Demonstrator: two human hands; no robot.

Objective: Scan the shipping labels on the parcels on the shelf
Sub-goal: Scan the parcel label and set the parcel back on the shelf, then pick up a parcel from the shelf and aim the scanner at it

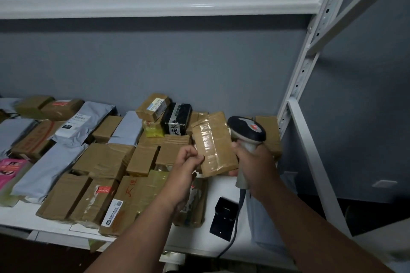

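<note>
Above the white shelf (213, 186) of parcels, the left hand (186, 162) pinches a flat, tape-glossed cardboard parcel (214, 145); the right hand (253, 162) steadies it, its grip clamped round a smooth plastic scanner (247, 131).

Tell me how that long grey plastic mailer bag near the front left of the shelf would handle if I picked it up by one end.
The grey mailer bag looks soft and creased, so it would probably sag or fold. Its glossy plastic skin may be somewhat slippery. It lies partly over the cardboard parcels, so lifting it could nudge them.
</note>
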